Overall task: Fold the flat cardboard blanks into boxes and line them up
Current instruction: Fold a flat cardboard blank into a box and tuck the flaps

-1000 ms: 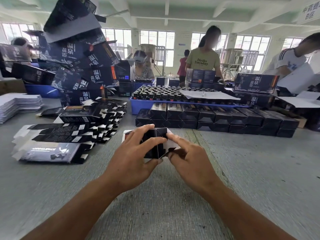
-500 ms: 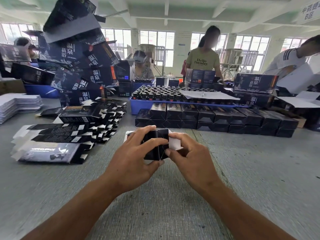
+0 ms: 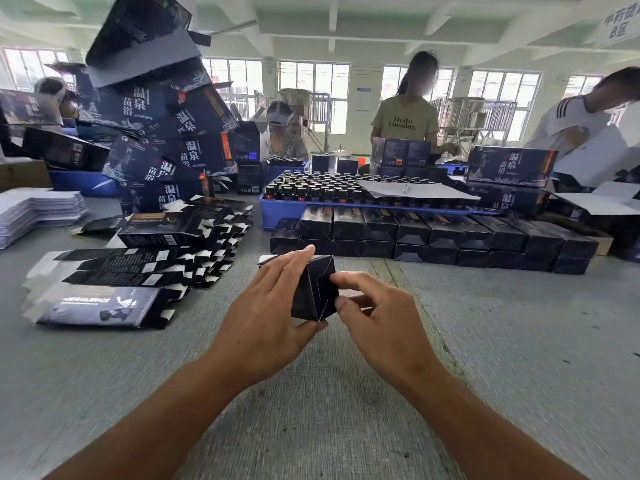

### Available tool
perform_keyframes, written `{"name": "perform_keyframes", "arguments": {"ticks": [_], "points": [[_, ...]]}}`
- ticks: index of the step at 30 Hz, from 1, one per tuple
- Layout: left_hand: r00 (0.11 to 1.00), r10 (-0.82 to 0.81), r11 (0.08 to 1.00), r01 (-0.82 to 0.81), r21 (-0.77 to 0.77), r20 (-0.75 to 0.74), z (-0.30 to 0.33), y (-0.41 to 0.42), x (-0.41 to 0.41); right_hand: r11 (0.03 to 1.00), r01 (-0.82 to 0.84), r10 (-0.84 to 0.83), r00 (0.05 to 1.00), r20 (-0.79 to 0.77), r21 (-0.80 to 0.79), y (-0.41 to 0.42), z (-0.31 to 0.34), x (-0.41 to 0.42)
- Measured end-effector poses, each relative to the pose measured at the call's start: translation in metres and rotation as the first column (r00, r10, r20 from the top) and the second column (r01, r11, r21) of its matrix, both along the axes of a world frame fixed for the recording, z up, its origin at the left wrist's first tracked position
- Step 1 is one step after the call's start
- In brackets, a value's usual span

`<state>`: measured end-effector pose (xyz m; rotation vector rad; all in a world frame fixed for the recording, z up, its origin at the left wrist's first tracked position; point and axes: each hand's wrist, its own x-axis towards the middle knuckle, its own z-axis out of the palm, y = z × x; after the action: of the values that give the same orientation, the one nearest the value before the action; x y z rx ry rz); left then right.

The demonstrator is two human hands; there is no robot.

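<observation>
Box (image 3: 313, 289): small, black, blank folded into square tube, end toward camera, end flaps closed, white cut edges showing; held just above worktop (image 3: 485, 341) at centre.
Blanks (image 3: 138, 268): flat, black with white flaps, overlapping heap at left on worktop, nearest shows white print.
Boxes (image 3: 433, 239): finished, black, two-tier row behind, ends facing camera, touching side by side.

Blue tray (image 3: 277, 211) of dark capped bottles (image 3: 311, 188) at table centre, a pale sheet (image 3: 415, 190) lying across them. Large dark printed cartons (image 3: 510, 166) heaped left and right. White stacked sheets (image 3: 38, 209) far left. Three people behind the grey table (image 3: 519, 341).
</observation>
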<state>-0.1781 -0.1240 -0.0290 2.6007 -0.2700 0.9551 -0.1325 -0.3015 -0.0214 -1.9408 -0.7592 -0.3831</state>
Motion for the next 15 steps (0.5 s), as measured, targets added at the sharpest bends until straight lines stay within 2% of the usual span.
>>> {"name": "perform_keyframes", "arguments": {"ticks": [5, 9, 15], "points": [[1.000, -0.013, 1.000, 0.012, 0.023, 0.016, -0.0004, -0.0050, -0.0013, 0.996, 0.040, -0.030, 0.992, -0.120, 0.081, -0.0007, 0.0026, 0.0034], [1.000, -0.023, 0.999, 0.022, 0.025, 0.017, 0.0000, -0.0068, -0.0022, 0.994, -0.009, 0.032, 0.977, -0.210, 0.108, -0.0010, 0.0046, 0.0040], [0.999, -0.025, 0.999, 0.024, 0.041, 0.022, 0.0010, -0.0106, -0.0040, 0.988, 0.002, 0.033, 0.973, -0.230, 0.153, -0.0027, 0.0052, 0.0042]]}}
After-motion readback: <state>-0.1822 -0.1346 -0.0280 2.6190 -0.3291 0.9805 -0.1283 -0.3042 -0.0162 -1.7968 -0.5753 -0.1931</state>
